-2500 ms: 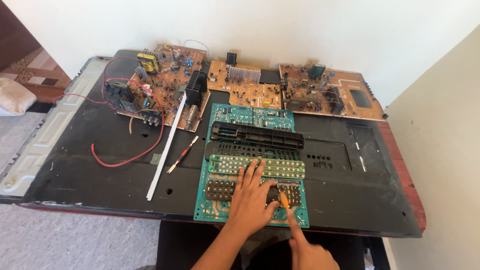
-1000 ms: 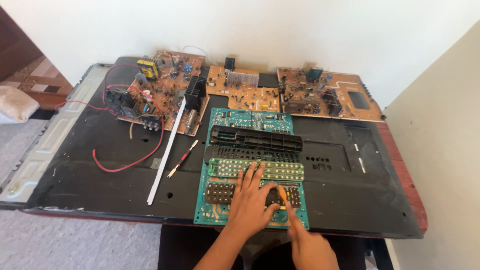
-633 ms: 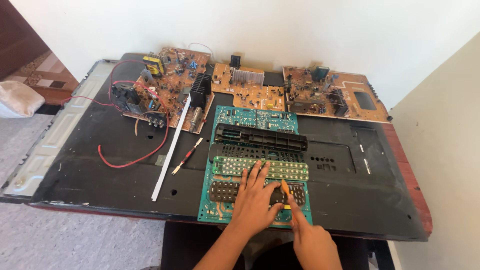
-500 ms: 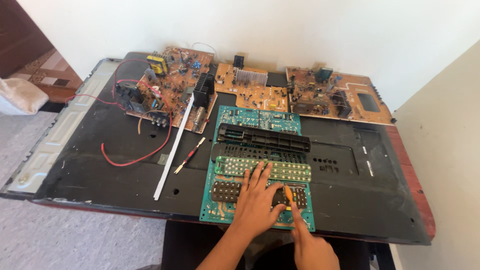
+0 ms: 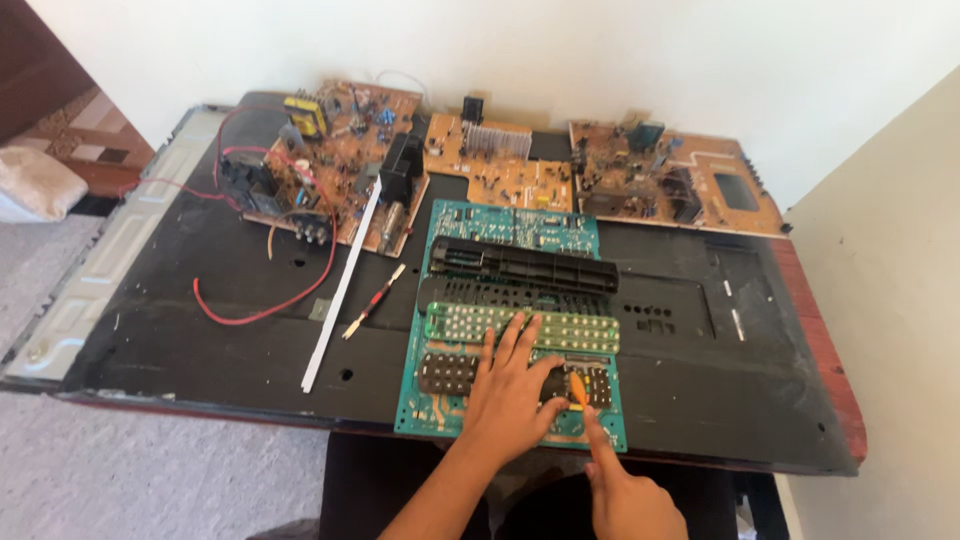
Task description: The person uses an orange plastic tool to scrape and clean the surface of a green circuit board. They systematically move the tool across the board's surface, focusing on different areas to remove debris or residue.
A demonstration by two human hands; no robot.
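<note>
Two hands crowd the green circuit board at the bench's near edge: your left hand presses flat, your right hand grips an orange-handled tool, which could slip and gouge traces.

Left hand flat on green circuit board, right hand holding orange tool

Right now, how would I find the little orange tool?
Start at the big black panel, then go to the green circuit board nearest the person. At its near edge, the right hand holds the orange tool, the only bright orange thing among dark button pads.
</note>
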